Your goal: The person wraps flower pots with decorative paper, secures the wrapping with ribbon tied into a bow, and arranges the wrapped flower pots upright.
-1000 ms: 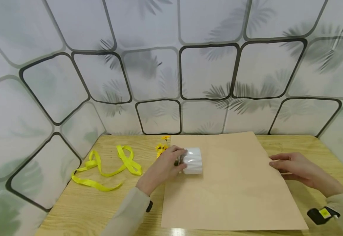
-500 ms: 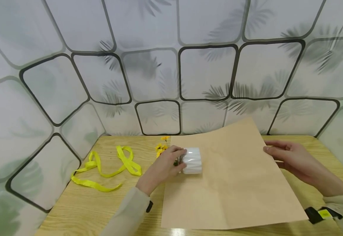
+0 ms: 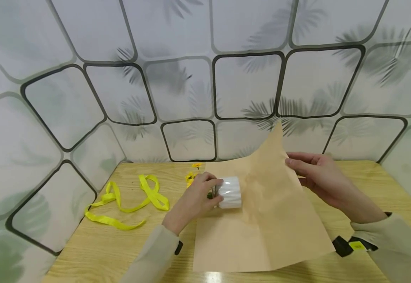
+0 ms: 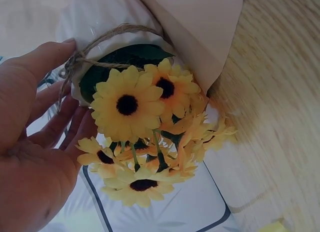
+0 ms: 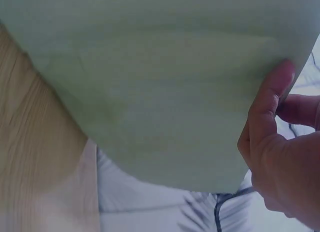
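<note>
A white flower pot (image 3: 231,192) lies on its side on a large sheet of brown wrapping paper (image 3: 226,243). Twine (image 4: 115,30) circles its rim, and yellow artificial flowers (image 4: 127,105) with dark centers stick out toward the left. My left hand (image 3: 198,196) grips the pot near that rim, thumb on one side and fingers on the other. With my right hand (image 3: 323,177) I pinch the paper's right edge between thumb and fingers. That side of the sheet is lifted and curves up beside the pot; the right wrist view shows its underside.
A yellow ribbon (image 3: 152,194) lies in loops on the wooden table (image 3: 156,251) to the left. Behind the table and along its left side hangs a patterned cloth (image 3: 180,90). Bare wood shows at the right.
My right hand has raised the paper's right edge and carried it left and up, bending the sheet toward the pot. The left hand has stayed on the pot.
</note>
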